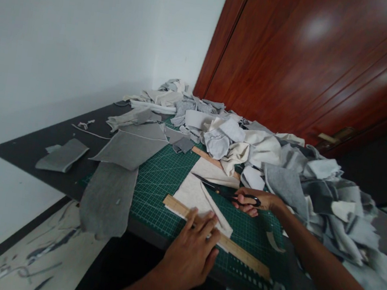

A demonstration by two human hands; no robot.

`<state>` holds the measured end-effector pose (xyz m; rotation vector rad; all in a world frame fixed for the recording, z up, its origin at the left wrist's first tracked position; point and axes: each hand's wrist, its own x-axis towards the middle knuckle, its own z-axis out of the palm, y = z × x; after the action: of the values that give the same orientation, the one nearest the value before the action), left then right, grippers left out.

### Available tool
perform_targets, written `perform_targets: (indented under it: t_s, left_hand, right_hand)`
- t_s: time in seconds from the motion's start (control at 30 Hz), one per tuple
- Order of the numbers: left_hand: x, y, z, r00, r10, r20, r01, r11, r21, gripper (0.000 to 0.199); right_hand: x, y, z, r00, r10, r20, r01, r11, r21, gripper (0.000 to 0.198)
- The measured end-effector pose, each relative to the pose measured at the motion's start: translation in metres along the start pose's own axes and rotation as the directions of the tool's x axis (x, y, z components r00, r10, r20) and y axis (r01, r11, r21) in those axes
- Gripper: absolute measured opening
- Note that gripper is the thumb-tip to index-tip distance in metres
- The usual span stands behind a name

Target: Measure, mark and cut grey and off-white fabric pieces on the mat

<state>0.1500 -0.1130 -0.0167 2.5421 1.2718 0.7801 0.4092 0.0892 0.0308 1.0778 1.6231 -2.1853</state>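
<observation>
My left hand (193, 250) lies with fingers spread across a wooden ruler (248, 257), pressing on it and on the cream cloth (190, 191) beneath. In my right hand (248, 201) is a pair of black-handled scissors (221, 191), its blades pointing left over the cloth. A cut or folded strip of the cloth runs diagonally between the scissors and the left hand. Under all of this is a green cutting mat (155, 185) with a white grid. A second wooden ruler (209, 157) lies farther back, partly covered by cloth.
Grey and cream fabric scraps (261, 147) are heaped along the back and right. Flat grey pieces (106, 200) lie on the left, one hanging over the table's front edge. A white wall (69, 27) and a reddish wooden door (299, 59) border the table. Offcuts litter the floor.
</observation>
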Motion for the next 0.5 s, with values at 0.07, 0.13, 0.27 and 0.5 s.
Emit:
perform_targets:
  t_s: [0.07,0.13,0.27,0.5]
  left_hand:
    - [0.0,0.0,0.0,1.0,-0.004,-0.011,0.004,1.0,0.002,0.035]
    - [0.0,0.0,0.0,1.0,-0.007,-0.015,0.007,1.0,0.0,0.035]
    - [0.0,0.0,0.0,1.0,-0.012,-0.01,0.012,1.0,-0.01,0.036]
    - [0.001,0.0,-0.001,1.0,-0.003,0.004,0.003,1.0,0.003,0.036]
  right_hand:
    - [0.0,0.0,0.001,1.0,-0.013,-0.001,0.013,1.0,-0.016,0.051]
    - [0.001,-0.001,0.002,0.999,-0.022,-0.024,0.021,0.999,-0.044,0.05]
    - [0.002,-0.005,0.007,0.997,0.009,-0.073,-0.015,0.997,-0.079,0.043]
    - [0.004,-0.01,0.007,0.999,0.025,-0.043,-0.028,0.998,-0.058,0.041]
